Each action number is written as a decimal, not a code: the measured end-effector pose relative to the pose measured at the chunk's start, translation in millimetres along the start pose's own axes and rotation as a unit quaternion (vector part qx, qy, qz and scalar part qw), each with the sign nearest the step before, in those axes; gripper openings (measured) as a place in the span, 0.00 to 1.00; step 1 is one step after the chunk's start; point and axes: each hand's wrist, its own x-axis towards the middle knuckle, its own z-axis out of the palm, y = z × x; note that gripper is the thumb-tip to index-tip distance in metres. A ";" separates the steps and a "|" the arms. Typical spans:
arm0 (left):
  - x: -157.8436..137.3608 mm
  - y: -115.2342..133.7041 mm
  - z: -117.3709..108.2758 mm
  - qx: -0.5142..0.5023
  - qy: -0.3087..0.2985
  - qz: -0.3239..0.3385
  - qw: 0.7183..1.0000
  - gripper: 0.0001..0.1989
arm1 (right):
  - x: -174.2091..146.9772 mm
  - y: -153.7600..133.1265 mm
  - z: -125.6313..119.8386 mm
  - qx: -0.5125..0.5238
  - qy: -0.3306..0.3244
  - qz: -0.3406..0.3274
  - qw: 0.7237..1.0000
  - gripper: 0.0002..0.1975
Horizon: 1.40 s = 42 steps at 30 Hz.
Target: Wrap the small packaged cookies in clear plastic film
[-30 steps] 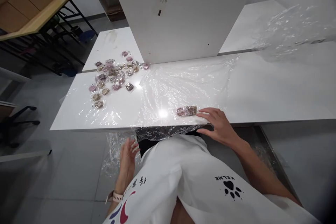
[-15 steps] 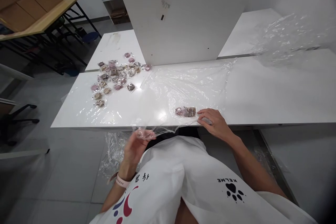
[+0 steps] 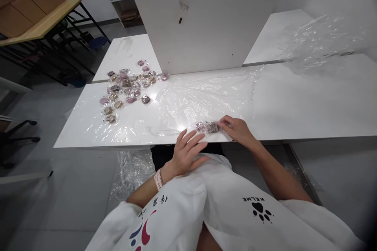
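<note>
- Head view, with the dial centred on the row of wrapped pieces (image 3: 209, 127) and twelve pointing away from you: the row lies near your edge of the white tabletop (image 3: 309, 106), a pinkish piece at its nine o'clock end and browner ones toward three.
- Your right hand (image 3: 237, 129) is at three o'clock, thumb and fingers drawn together at that end of the row; you cannot tell from here whether they pinch wrapper, film or only press against it.
- Your left hand (image 3: 186, 153) sits between seven and eight o'clock, fingers loosely spread over the table edge, with no grasp to be seen.
- Clear film sheet (image 3: 206, 96) spreads toward twelve; whether any of it covers the row is too transparent to judge.
- Loose pile of similar pieces (image 3: 126, 84) lies at ten o'clock, well apart from your hands.
- Expect the row to be light, with slick wrappers that slide over each other; the pieces look like small baked goods or sweets, so treat them as crumbly.
- The row probably has little stiffness of its own: squeeze gently from three and nine o'clock together, since lifting one end would likely let it buckle.
- The film should be limp and clingy; take it by a free edge, keeping your fingertips off the pieces.
</note>
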 end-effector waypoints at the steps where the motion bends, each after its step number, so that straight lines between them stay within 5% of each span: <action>1: 9.1 -3.5 9.2 0.016 -0.036 -0.010 0.999 0.28 | 2.2 0.9 0.1 0.004 -0.002 0.000 1.000 0.15; 8: 45.0 -57.7 59.7 0.088 -0.160 -0.184 0.966 0.09 | 21.3 12.1 -2.6 -0.056 -0.012 0.020 0.998 0.12; 12: 41.6 -67.6 54.9 0.094 -0.113 -0.209 0.967 0.09 | 17.1 8.8 -10.3 -0.194 0.159 -0.016 0.968 0.15; 14: 35.9 -61.4 46.8 0.082 -0.065 -0.173 0.979 0.11 | 7.8 2.1 -11.6 -0.195 0.192 -0.072 0.959 0.17; 16: 28.8 -51.4 39.9 0.027 -0.062 -0.102 0.993 0.13 | -2.0 -4.3 -8.6 -0.138 0.122 -0.152 0.971 0.17; 19: 18.9 -41.3 37.3 -0.057 -0.139 -0.036 0.988 0.18 | -8.2 -3.5 1.7 -0.082 -0.028 -0.226 0.970 0.19; 22: 13.9 -47.8 43.8 -0.073 -0.178 -0.058 0.980 0.25 | -1.6 11.8 10.3 -0.083 -0.071 -0.210 0.972 0.24; 28: 23.2 -78.6 49.7 -0.087 -0.161 -0.192 0.964 0.11 | 15.5 30.2 9.8 -0.024 -0.067 -0.189 0.979 0.21; 34: 53.6 -85.3 33.8 -0.093 -0.202 -0.364 0.904 0.14 | 30.3 20.4 7.5 0.039 -0.034 -0.078 0.996 0.21; 40: 63.0 -110.3 11.0 0.055 -0.282 -0.368 0.885 0.13 | 46.9 16.3 7.6 0.053 -0.030 0.010 0.998 0.20; 42: 55.2 -118.6 -4.0 0.094 -0.263 -0.382 0.881 0.10 | 46.5 15.8 7.4 0.051 -0.008 0.011 0.999 0.17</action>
